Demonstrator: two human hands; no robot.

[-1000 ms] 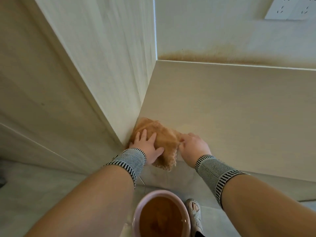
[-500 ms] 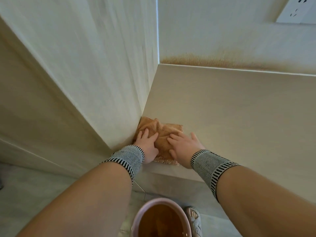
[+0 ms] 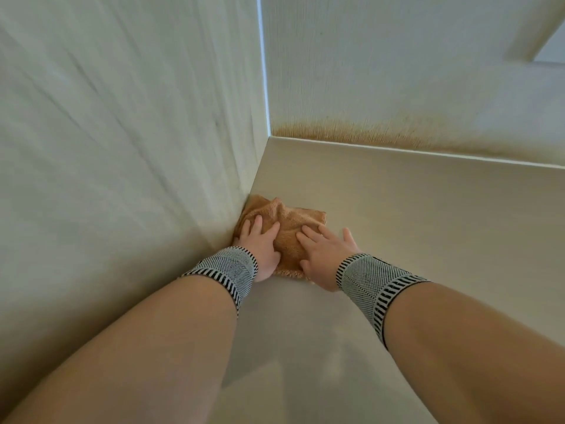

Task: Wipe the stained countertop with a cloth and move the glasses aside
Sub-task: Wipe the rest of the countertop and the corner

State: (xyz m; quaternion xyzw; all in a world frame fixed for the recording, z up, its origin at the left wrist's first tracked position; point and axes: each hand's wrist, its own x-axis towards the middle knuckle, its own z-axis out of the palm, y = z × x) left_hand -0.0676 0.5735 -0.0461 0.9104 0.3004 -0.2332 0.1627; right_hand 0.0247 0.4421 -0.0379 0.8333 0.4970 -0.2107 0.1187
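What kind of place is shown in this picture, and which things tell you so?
Probably a home kitchen or utility corner. A smooth beige countertop meets pale walls, a brown stain band runs along the back wall's base, and both hands press a folded orange terry cloth into the corner.

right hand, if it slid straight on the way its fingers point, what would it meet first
The right hand lies flat on the orange cloth, pointing up-left. It would cross the cloth's bunched folds first, then probably reach the side wall; depth is unclear.
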